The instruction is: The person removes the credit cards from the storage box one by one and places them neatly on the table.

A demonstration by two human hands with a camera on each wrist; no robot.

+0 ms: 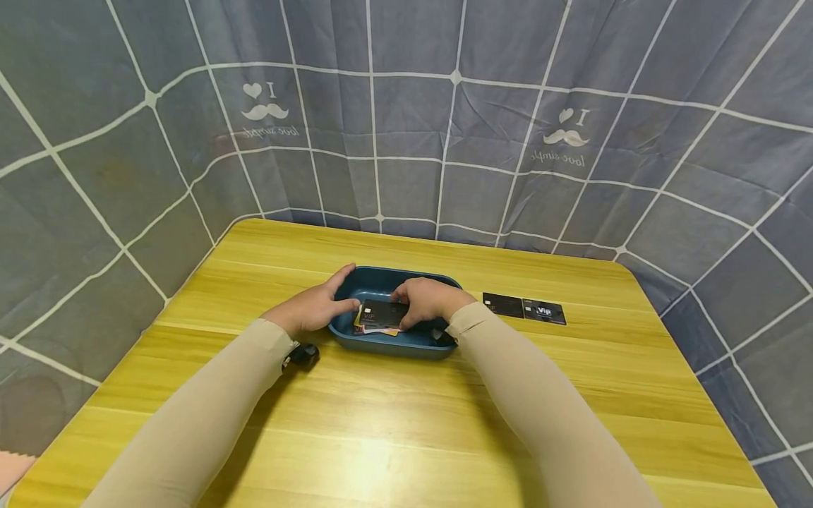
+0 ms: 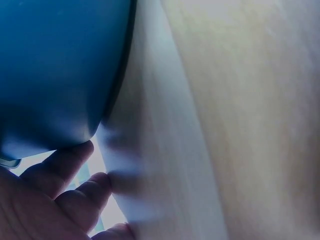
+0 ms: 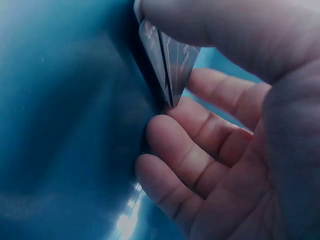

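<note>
A blue tray [image 1: 375, 282] sits near the middle of the yellow wooden tabletop [image 1: 394, 423]. Inside the tray lies a small stack of cards [image 1: 380, 316]: a black card on top, with coloured edges showing beneath it at the near-left side.

Left hand [image 1: 311, 307]: it rests against the tray's left rim, thumb reaching over the rim toward the stack, fingers extended along the outer wall. In the left wrist view the fingertips [image 2: 75, 170] lie loosely curved just below the tray's blue outer wall [image 2: 55, 65], beside the tabletop; they are not wrapped round anything. The grip is released, in contact with the tray only.

Right hand [image 1: 428, 300]: it is lowered into the tray over the right part of the stack. In the right wrist view the thumb and forefinger pinch the edges of thin cards [image 3: 170, 60] standing close to the tray's inner wall [image 3: 65, 125], while the remaining fingers [image 3: 190, 150] curl beneath. The grip is grasping cards; the count cannot be told.

Two further black cards [image 1: 524, 307] lie flat on the tabletop to the right of the tray, side by side and touching or nearly so, the right one marked "Vip". Both forearms wear beige sleeves [image 1: 540, 402]. A grey checked cloth [image 1: 406, 120] hangs behind and around the tabletop.
</note>
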